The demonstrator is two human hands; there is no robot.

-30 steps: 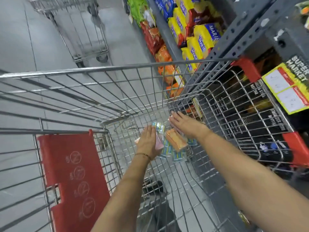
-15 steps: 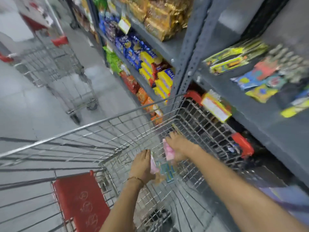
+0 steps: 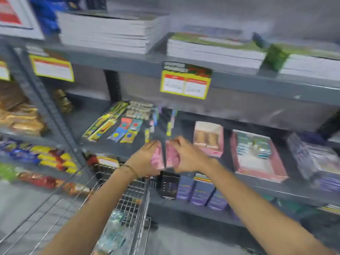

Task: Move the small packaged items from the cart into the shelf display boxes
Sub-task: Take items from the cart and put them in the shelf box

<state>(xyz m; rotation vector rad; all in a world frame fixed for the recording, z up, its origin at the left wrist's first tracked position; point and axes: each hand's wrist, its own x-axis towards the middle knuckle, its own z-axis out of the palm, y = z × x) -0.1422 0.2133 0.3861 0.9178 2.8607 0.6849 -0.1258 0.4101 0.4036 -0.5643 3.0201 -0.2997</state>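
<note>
Grey steel shelving (image 3: 239,83) is filling most of the frame, wire shopping cart (image 3: 132,197) sitting lower centre with more small packets (image 3: 114,234) lying inside. Open pink cardboard display boxes (image 3: 208,138) are waiting centre right on the middle shelf. Left hand (image 3: 145,161) and right hand (image 3: 185,157) are each closing around a stack of pink packaged items (image 3: 166,156), stacks almost touching at frame centre. Risk: grips look loose and view is blurring, so packets could be sliding out over the shelf edge.

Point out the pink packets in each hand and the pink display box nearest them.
Left-hand pink packets (image 3: 157,157), head view, visible right edge.
Right-hand pink packets (image 3: 171,157), head view, exposed left face.
Pink display box (image 3: 208,138), head view, its contents' top.
</note>
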